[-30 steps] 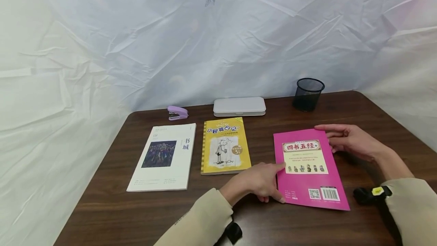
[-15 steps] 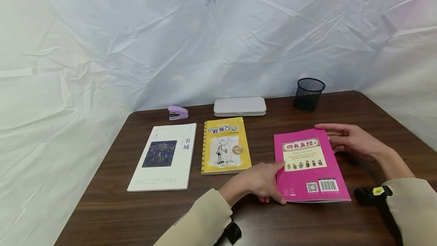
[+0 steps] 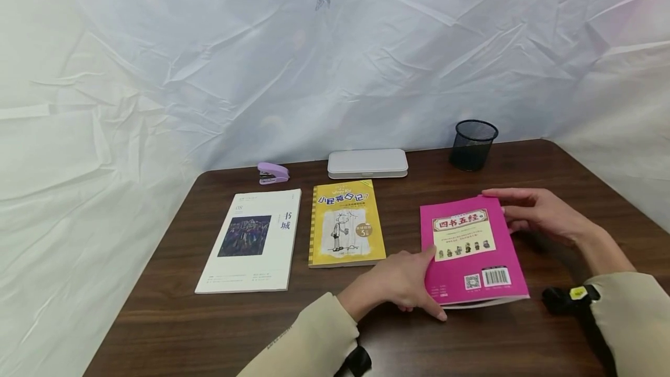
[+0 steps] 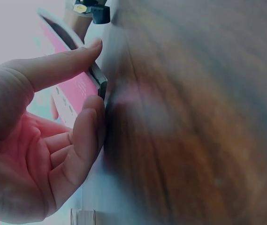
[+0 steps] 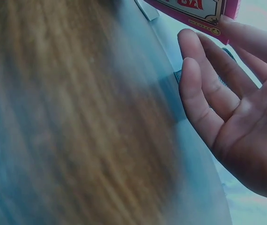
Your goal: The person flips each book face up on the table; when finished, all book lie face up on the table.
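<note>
A pink book (image 3: 471,260) with a cream title panel and a barcode is tilted on the right half of the table, its near edge raised and its page edges showing. My left hand (image 3: 400,281) holds its left edge near the lower corner, with curled fingers and the thumb at the edge in the left wrist view. At the far right corner my right hand (image 3: 549,217) holds the book, one digit lying over the cover; the other fingers curl loosely below that corner in the right wrist view. Whether they touch its underside is hard to tell.
A yellow book (image 3: 346,223) lies left of the pink one, and a white magazine (image 3: 248,241) beyond that. Along the back stand a purple stapler (image 3: 273,173), a white case (image 3: 367,163) and a black mesh pen cup (image 3: 473,147). White sheeting (image 3: 314,74) hangs behind the table.
The pink book's near edge has risen and its near right corner has shifted left and away, exposing page edges. My left thumb has moved slightly right and nearer; the right hand has barely moved.
</note>
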`<move>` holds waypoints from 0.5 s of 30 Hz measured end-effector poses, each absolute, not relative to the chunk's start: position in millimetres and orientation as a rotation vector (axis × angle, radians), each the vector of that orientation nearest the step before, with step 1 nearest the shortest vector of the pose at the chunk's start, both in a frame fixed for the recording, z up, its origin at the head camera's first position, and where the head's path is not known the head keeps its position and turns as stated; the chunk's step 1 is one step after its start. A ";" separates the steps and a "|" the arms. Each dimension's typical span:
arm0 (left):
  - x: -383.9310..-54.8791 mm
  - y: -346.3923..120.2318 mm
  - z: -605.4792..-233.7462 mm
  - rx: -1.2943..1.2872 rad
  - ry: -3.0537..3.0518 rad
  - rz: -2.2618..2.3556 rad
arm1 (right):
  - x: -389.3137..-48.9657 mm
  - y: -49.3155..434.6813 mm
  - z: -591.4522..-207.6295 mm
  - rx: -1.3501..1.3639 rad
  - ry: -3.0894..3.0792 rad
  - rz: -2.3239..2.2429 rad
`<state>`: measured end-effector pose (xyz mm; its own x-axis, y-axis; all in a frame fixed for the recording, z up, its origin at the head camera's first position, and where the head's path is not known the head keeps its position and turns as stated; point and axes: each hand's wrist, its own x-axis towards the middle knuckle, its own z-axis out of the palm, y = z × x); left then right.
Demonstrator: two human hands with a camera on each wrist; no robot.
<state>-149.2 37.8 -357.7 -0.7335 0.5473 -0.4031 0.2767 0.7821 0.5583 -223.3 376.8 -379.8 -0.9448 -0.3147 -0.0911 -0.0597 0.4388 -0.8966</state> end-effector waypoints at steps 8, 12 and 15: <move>-148.2 41.2 -358.6 0.737 2.572 0.382 | -223.3 372.3 -375.7 -0.333 2.485 -1.517; -147.0 41.7 -359.5 0.765 2.584 0.357 | -222.3 372.4 -375.1 -0.316 2.503 -1.512; -146.8 40.4 -358.8 0.790 2.567 0.358 | -222.2 373.2 -375.8 -0.318 2.508 -1.519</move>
<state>-146.8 40.4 -358.8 -0.7458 0.5826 -0.3231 0.4718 0.8043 0.3612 -222.2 373.2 -375.8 -0.9585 -0.2801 -0.0529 -0.0828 0.4512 -0.8886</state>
